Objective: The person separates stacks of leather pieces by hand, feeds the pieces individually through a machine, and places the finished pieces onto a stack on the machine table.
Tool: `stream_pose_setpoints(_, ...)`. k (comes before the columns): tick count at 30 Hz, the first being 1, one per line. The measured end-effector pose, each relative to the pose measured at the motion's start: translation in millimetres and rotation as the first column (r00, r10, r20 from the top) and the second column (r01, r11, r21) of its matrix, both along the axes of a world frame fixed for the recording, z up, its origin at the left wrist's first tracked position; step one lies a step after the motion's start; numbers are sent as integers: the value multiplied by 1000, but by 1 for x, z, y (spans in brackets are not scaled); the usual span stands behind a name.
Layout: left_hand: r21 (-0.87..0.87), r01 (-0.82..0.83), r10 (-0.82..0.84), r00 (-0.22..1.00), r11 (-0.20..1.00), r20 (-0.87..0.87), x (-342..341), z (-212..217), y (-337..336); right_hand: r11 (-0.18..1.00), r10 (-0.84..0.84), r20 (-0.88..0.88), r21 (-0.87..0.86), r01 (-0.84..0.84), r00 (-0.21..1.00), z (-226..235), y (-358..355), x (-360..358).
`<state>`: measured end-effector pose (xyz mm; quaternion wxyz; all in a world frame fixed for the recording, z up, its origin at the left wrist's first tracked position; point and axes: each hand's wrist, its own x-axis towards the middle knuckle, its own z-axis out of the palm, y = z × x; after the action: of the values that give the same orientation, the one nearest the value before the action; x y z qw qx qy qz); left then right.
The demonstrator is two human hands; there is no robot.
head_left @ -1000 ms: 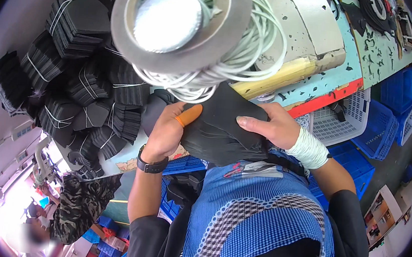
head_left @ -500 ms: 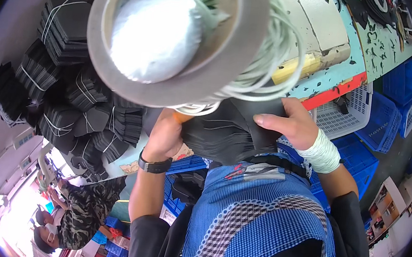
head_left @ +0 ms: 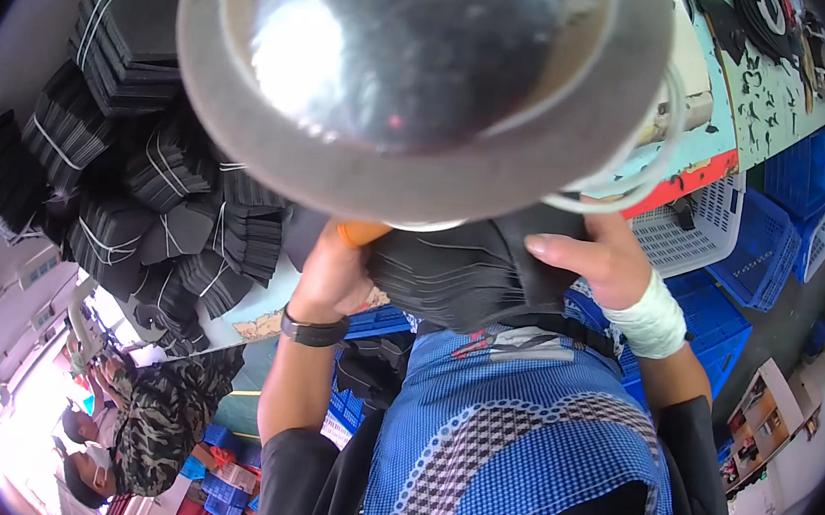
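1. Nearest to me, my left hand [head_left: 330, 274] is closed around the left end of a stack of black cut pieces [head_left: 467, 268], with an orange-covered finger showing at its top. A dark watch sits on that wrist.
2. My right hand [head_left: 598, 262] grips the right end of the same stack, fingers curled over its upper edge; a white bandage [head_left: 649, 321] wraps that wrist.
3. The stack is held level between both hands, just in front of my blue checked apron [head_left: 514, 439] and right at the near edge of the worktop [head_left: 751, 102].
4. Above the hands, a big grey round lamp shade [head_left: 421, 77] fills the upper middle of the view and hides much of the worktop.
5. Farther left, tied bundles of black pieces [head_left: 141, 159] are heaped together.
6. Farther right, below the worktop's edge, stand a white crate [head_left: 686, 236] and blue crates [head_left: 771, 245].
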<state>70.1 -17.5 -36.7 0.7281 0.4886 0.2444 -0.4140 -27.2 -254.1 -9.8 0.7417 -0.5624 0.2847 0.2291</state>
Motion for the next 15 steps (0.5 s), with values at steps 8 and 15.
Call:
stream_pose_setpoints(8,180,289,-321,930,940,180,-3,-27,1,998,-70,16,-1,70,997,0,-4,-6)
stream_pose_setpoints(15,-2,238,-237,969,971,69,4,-13,5,999,-39,21,-22,39,999,0,-3,-5)
